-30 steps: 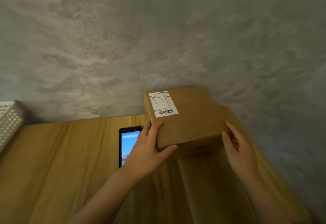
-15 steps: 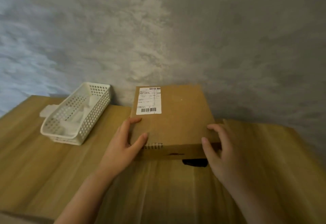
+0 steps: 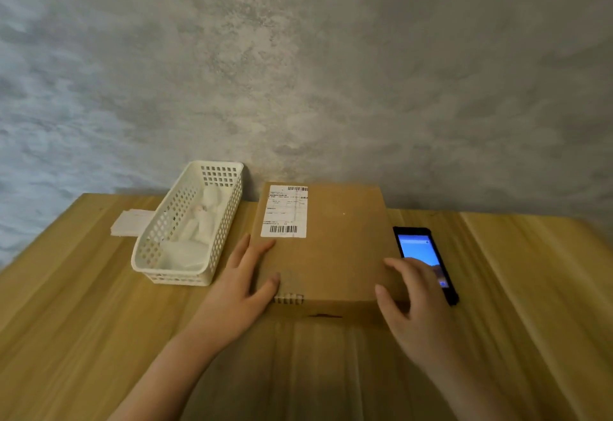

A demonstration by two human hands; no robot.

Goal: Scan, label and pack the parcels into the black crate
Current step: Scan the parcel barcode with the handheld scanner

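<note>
A flat brown cardboard parcel point(image 3: 331, 248) lies on the wooden table point(image 3: 83, 321) against the wall. A white shipping label with barcodes point(image 3: 285, 211) is stuck on its top left corner. My left hand point(image 3: 245, 288) grips the parcel's near left corner, thumb on top. My right hand point(image 3: 414, 308) holds the near right corner, fingers spread over the edge. A black phone point(image 3: 428, 261) with a lit blue screen lies just right of the parcel, partly behind my right fingers. The black crate is not in view.
A white perforated plastic basket point(image 3: 149, 254) holding white items stands left of the parcel. A small stack of white sheets point(image 3: 127, 225) lies behind the basket's left side. A grey mottled wall point(image 3: 298, 72) rises directly behind the table.
The parcel has come down and to the left with both hands on it and now rests on the table. The phone, hidden under it half a second ago, shows at its right.
</note>
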